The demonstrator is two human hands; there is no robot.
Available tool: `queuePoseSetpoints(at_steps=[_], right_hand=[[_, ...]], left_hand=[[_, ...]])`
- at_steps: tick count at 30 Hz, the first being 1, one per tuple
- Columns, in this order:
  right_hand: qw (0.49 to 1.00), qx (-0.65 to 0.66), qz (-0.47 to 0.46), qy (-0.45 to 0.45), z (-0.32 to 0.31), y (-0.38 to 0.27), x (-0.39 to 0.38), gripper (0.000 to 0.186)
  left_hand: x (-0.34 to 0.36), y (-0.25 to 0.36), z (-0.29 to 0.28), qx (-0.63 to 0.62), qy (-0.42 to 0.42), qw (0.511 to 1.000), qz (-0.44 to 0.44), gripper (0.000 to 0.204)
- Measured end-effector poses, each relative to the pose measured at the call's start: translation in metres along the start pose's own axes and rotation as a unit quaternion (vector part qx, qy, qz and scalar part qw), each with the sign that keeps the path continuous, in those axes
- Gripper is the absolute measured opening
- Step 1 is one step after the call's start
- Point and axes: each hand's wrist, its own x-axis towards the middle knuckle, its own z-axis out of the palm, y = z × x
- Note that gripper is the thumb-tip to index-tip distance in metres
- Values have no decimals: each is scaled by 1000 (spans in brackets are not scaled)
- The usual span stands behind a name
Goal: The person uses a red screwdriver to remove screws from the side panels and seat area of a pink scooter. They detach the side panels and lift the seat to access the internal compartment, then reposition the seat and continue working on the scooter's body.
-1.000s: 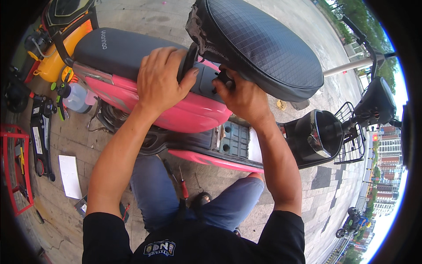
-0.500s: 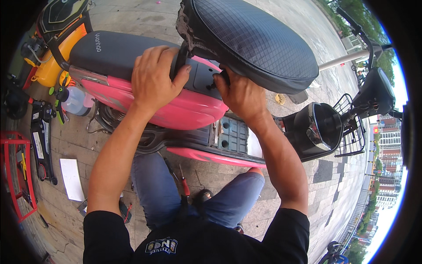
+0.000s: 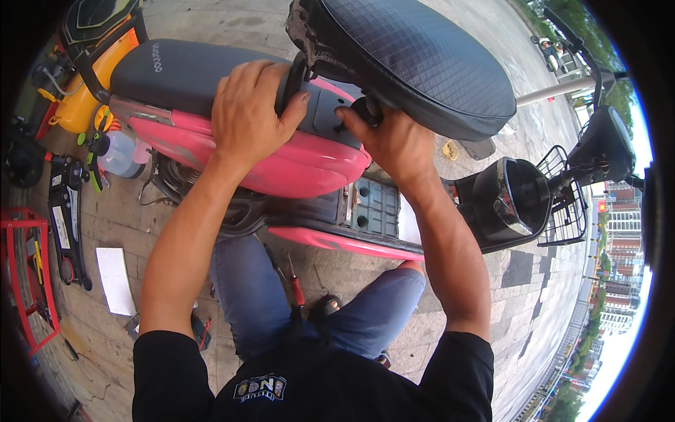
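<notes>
A pink electric scooter (image 3: 309, 169) stands across in front of me, with a long dark rear seat (image 3: 190, 74) on its back. Above its body a quilted black front seat (image 3: 422, 60) is tilted up, its torn rear end toward my left hand. My left hand (image 3: 253, 112) is closed round a black bracket (image 3: 296, 81) beneath that torn end, beside the rear seat. Under the front seat my right hand (image 3: 397, 141) grips a round black knob (image 3: 365, 110), the thumb pressed on its near side. Its other fingers are partly hidden behind the seat.
On the paving by my legs lies a red-handled screwdriver (image 3: 297, 288). At left are a black floor jack (image 3: 67, 221), a red metal rack (image 3: 28, 274), a white board (image 3: 115, 280), a clear jug (image 3: 121, 156) and a yellow tank (image 3: 88, 105). A basket (image 3: 566, 204) sits at the scooter's front.
The front seat has shifted slightly to the right. My right hand has moved a little, and more of the round black knob shows beside its thumb. My left hand keeps its hold.
</notes>
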Motion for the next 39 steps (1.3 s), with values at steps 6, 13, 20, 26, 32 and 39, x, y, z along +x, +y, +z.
queuePoseSetpoints(at_steps=[6, 13, 20, 26, 32, 39], right_hand=[[980, 189, -26, -47, -2, 2, 4, 41], [996, -28, -76, -23, -13, 0, 7, 37], [986, 123, -103, -42, -7, -10, 9, 32], [993, -51, -105, -25, -8, -8, 16, 30], [985, 138, -50, -90, -7, -6, 10, 28], [991, 29, -125, -48, -9, 1, 16, 27]], left_hand=[[1, -1, 1, 4, 2, 1000, -4, 41], [0, -2, 3, 1, 19, 1000, 5, 40], [0, -3, 6, 2, 29, 1000, 4, 38], [0, -5, 6, 2, 26, 1000, 5, 38], [-1, -6, 7, 4, 27, 1000, 6, 39], [0, -6, 7, 1, 33, 999, 10, 38]])
